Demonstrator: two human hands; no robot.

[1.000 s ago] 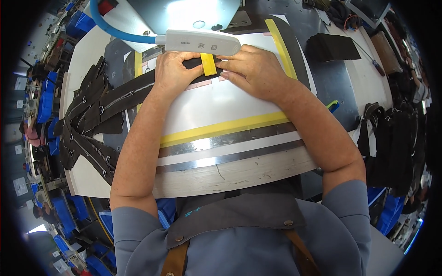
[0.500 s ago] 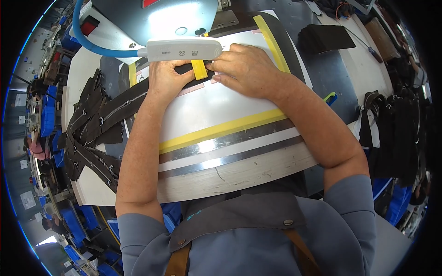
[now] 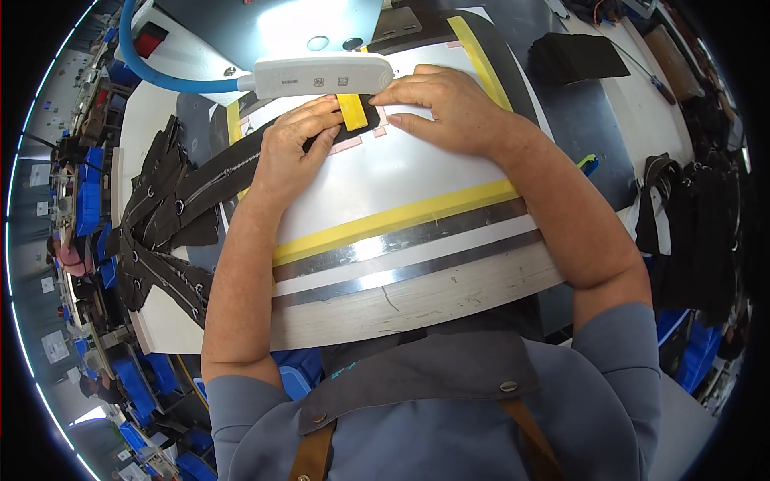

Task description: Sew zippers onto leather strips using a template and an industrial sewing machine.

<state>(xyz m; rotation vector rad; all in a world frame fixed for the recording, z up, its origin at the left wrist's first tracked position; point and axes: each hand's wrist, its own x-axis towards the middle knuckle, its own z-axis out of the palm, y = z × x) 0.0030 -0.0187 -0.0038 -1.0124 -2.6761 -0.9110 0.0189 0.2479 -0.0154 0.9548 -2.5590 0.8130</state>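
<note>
My left hand (image 3: 298, 143) lies over a black fabric strip with a zipper (image 3: 220, 177), fingers and thumb bent around it just left of a yellow tab (image 3: 350, 112). The yellow tab crosses the strip near its right end. My right hand (image 3: 459, 111) rests by that end, thumb and index finger apart, the index fingertip at or very near the fabric. Under both hands lies a white sheet (image 3: 401, 168) with pink marker pieces and yellow tape (image 3: 401, 218) along its borders. A white oblong device (image 3: 321, 75) partly covers the area above the left fingers.
A machine head (image 3: 281, 28) with a bright light and a blue hose (image 3: 128, 56) stands at the back. More zippered black strips (image 3: 148, 228) are heaped at left. Folded black fabric (image 3: 577, 58), a screwdriver (image 3: 662, 88) and hanging black pieces (image 3: 698, 232) are at right.
My right hand has drawn away from the strip's end, its thumb and index finger spreading. My left thumb has moved back from the yellow tab. The whole view has shifted slightly.
</note>
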